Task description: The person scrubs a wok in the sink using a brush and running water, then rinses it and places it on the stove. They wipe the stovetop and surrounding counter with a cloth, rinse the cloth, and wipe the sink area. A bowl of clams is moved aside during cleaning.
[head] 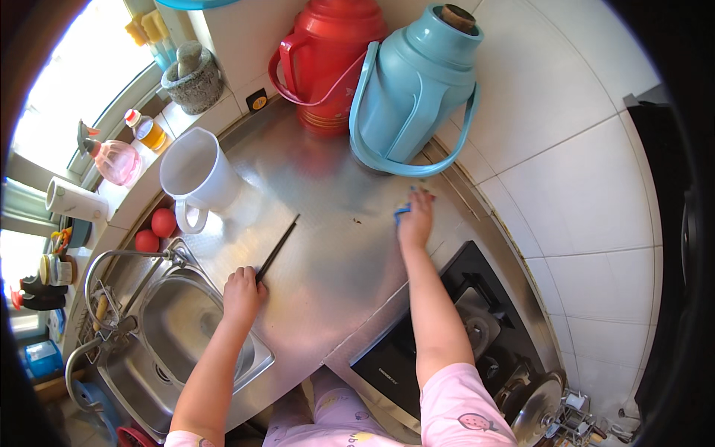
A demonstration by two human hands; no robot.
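Note:
My left hand is closed around the near end of a pair of dark chopsticks, which point up and to the right over the stainless steel counter. Reaching further out, my right hand rests near the back right of the counter, just below the light blue thermos flask. Blue bits of what looks like a cloth or wrapper show at its fingers, with a small red bit beside them. A small dark scrap lies left of that hand.
A red thermos flask stands at the back. On the left are a white plastic jug, two red balls or fruits and a double sink with a curved faucet. A black gas hob lies under my right arm.

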